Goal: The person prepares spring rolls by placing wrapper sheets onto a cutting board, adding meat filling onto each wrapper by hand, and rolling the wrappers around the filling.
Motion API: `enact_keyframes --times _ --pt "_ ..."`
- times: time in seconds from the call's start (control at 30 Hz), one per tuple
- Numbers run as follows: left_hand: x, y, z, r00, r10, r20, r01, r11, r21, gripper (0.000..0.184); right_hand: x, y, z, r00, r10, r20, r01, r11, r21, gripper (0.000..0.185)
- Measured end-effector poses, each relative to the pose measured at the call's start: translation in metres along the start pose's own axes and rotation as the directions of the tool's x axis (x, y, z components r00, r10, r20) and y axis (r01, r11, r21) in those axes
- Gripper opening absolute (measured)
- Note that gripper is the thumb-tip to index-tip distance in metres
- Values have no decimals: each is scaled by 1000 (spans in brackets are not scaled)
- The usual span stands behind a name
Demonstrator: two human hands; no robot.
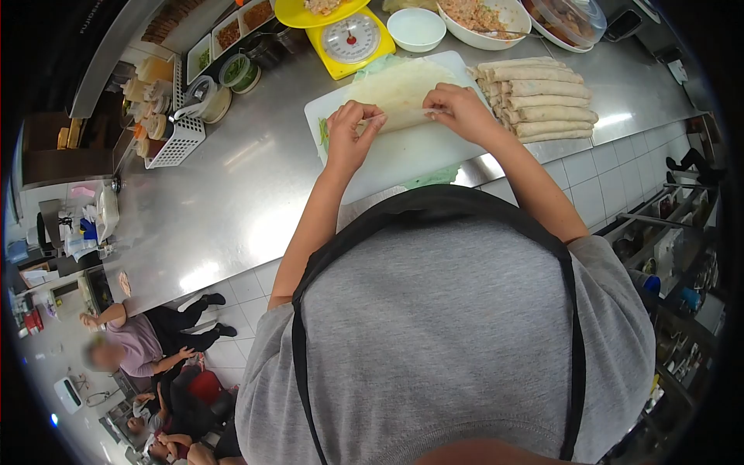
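A thin pale wrapper sheet (399,85) lies on the white cutting board (411,159). At the left of its near edge my left hand (354,128) pinches the wrapper, thumb and fingers together. My right hand (457,112) pinches the same edge on the right. Between the two hands the near edge looks folded over; any filling inside is hidden. Right of the board, a stack of several finished rolls (546,97) rests on the steel counter.
Behind the board stand a yellow scale (350,39), a white bowl (416,29) and a bowl of filling (484,19). A white basket (177,139) with bottles is on the left. People (139,345) are at the lower left, away from the counter.
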State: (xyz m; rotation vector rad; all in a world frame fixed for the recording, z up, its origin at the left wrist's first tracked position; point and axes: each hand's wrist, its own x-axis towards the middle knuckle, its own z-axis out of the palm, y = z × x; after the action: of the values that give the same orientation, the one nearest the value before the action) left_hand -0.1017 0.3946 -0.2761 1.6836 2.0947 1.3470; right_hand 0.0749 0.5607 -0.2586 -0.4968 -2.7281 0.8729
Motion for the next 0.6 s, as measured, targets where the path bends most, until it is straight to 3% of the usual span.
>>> enact_keyframes --times 0.1,0.17,0.27,0.37,0.6 --pt "1 6 -1 998 -55 -13 54 997 -61 31 13 16 5 999 -6 -37 10 992 124 11" --pt "0 0 -4 978 -181 100 168 978 127 40 19 18 7 999 -5 -36 8 997 81 13" --pt "12 -4 -6 952 -281 124 250 944 217 35 26 24 12 997 -14 -70 15 1000 13 17" --pt "23 -17 -8 941 -295 165 232 920 317 32 32 34 17 998 21 -65 -20 1000 12 19" --pt "40 -38 0 948 -270 166 214 932 293 30 49 40 19 993 114 -28 -115 992 -54 27"
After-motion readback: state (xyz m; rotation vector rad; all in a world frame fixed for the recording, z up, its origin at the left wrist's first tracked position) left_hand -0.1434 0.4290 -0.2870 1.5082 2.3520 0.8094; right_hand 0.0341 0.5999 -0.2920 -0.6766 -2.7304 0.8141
